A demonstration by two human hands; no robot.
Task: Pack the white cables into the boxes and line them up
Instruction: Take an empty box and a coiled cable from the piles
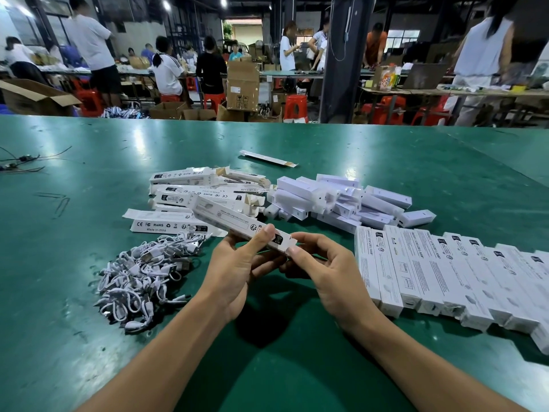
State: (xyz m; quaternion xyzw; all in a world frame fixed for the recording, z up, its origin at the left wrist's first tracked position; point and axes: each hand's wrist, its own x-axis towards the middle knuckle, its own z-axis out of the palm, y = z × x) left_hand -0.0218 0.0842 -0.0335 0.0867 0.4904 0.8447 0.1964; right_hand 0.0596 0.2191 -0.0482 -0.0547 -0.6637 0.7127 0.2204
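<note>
Together, left hand (234, 275) and right hand (326, 275) pinch one white box (225, 221); its contents are hidden.

— Where's your camera sitting?
— I've one view, worn on the person's head, wide-angle, facing forward and down over the desk (386, 150). The left hand (234, 272) and right hand (329, 272), both holding a box (225, 220), sit close beneath the lens.
— How far does it reach?
— Past the desk's far edge, to people (167, 72) working well beyond it.
</note>
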